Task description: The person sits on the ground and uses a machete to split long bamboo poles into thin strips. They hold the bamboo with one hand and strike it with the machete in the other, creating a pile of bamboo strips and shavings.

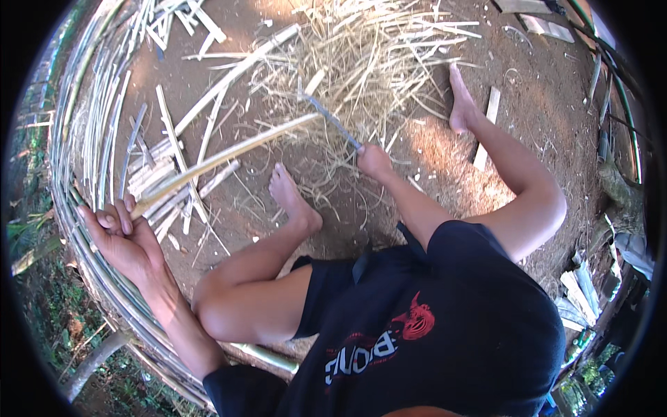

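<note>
Person is sitting on bare dirt ground [549, 90], knees up, bare feet out in front.

Left hand [121, 236] is gripping the near end of a long bamboo strip [229, 156]: fingers curled around it, thumb side up, strip running up and right toward the middle of the scene. Far end of the strip is meeting the blade [332, 119] at roughly the edge of the shavings pile [361, 62].

Right hand [375, 161] is closed in a fist on the handle of the knife, blade pointing up-left and touching the strip's tip. Can't tell whether the edge is biting in or just resting on it.

Left foot [292, 198] is sitting just below the strip; right foot [460, 104] is out by the pile.

Stacked bamboo slats [87, 125] are curving along the person's left side, with short offcuts [167, 174] lying under the strip.
</note>
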{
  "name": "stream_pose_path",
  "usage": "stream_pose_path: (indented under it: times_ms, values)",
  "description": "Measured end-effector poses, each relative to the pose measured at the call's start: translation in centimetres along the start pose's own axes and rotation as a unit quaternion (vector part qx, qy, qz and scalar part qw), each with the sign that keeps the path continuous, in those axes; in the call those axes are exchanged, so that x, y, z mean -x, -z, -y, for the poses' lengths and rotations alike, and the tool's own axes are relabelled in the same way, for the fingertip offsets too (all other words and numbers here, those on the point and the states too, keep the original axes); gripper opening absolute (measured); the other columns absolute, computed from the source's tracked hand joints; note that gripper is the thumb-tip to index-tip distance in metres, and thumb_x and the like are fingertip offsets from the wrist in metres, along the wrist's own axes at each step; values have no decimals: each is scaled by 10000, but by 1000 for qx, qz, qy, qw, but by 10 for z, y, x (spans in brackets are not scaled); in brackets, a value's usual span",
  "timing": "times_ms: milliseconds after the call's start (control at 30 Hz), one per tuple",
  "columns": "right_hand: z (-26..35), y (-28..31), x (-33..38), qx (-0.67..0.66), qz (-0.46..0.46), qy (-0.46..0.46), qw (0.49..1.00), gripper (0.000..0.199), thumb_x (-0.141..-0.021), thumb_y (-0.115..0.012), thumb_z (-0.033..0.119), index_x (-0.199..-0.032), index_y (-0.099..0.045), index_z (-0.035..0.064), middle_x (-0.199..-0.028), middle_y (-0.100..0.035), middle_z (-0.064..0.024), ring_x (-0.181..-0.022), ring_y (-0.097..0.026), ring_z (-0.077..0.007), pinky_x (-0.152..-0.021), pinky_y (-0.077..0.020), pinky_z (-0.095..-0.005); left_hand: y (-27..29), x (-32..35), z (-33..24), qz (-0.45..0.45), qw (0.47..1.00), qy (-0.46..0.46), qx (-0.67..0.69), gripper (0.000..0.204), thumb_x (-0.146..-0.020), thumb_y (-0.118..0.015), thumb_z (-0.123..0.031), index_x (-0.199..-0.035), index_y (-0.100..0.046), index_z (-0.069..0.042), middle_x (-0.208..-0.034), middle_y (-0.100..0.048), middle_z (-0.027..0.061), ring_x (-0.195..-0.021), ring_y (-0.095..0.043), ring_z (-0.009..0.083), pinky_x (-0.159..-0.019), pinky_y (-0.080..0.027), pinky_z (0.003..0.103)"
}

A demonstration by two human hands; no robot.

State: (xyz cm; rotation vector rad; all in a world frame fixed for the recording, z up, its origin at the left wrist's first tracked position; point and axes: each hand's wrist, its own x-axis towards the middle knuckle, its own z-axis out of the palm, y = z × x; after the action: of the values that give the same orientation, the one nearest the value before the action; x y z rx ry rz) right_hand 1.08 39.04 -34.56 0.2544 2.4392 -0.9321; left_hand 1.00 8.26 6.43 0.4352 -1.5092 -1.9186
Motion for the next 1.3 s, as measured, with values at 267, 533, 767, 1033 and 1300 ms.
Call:
stream_pose_path:
  times_ms: [267,533,767,1033,1300]
  values:
    - [-2,20,25,52,67,16,996,250,-840,-585,222,-1003,-642,40,-969,-677,-230,-836,-672,-384,-775,-524,-500,10,-4,0,-37,999,16,-9,460,-1039,-428,-289,-608,-417,-127,-523,-300,-16,-496,-234,113,-725,-373,327]
    - [-1,23,14,-251,170,-94,948,224,-801,-666,221,-863,-576,26,-655,-613,-117,-518,-613,-185,-486,-491,-343,46,-13,7,105,992,8,63,467,-983,-438,-295,-542,-393,-148,-441,-256,-31,-407,-223,94,-565,-278,279]
    - [153,68,144,-123,111,288,943,332,-824,-588,146,-1126,-523,26,-656,-626,-197,-574,-640,-334,-604,-523,-467,52,20,2,229,969,10,89,479,-976,-453,-332,-537,-406,-144,-420,-289,-29,-399,-238,94,-578,-293,284]
    - [121,67,118,-93,62,202,973,169,-874,-507,129,-964,-577,5,-643,-622,-215,-589,-644,-360,-600,-520,-472,37,26,14,276,958,9,74,418,-944,-461,-281,-550,-408,-149,-421,-308,-28,-401,-269,90,-589,-324,284]
    - [91,57,94,-112,58,168,978,174,-852,-543,162,-926,-568,6,-720,-634,-241,-706,-641,-426,-652,-508,-493,27,44,5,303,952,-8,45,413,-949,-449,-266,-557,-396,-149,-432,-312,-20,-410,-250,90,-573,-308,282]
